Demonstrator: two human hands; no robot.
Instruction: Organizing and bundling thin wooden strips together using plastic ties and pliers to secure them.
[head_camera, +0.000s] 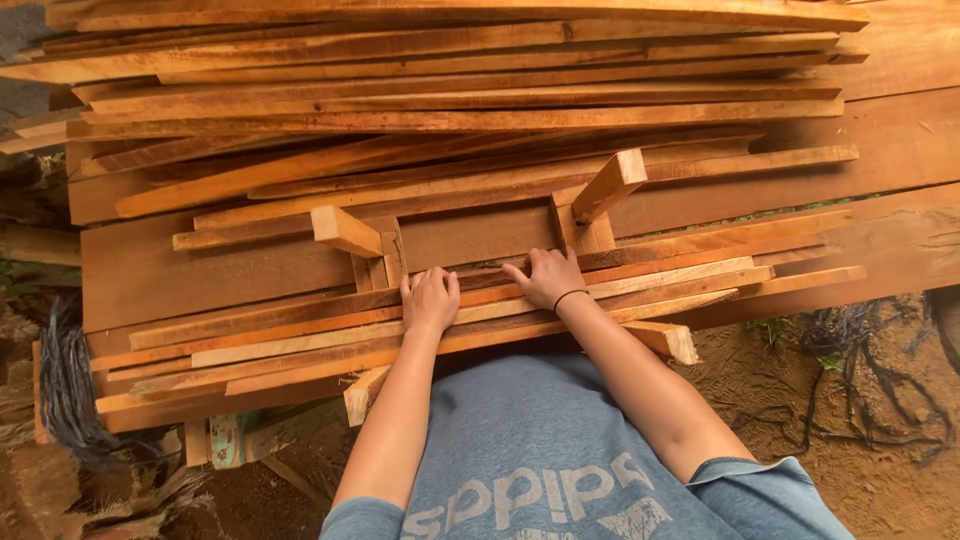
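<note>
Long thin wooden slats (300, 335), reddish and pale orange, are lying flat in a loose bundle, running left to right and fanning slightly at their ends. Behind them a small wooden stool (470, 235) is lying upside down, its square pale legs sticking up and outward at the corners.

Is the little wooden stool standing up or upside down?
Upside down: the stool has its legs poking up, and both hands, left and right, rest beside it.
</note>
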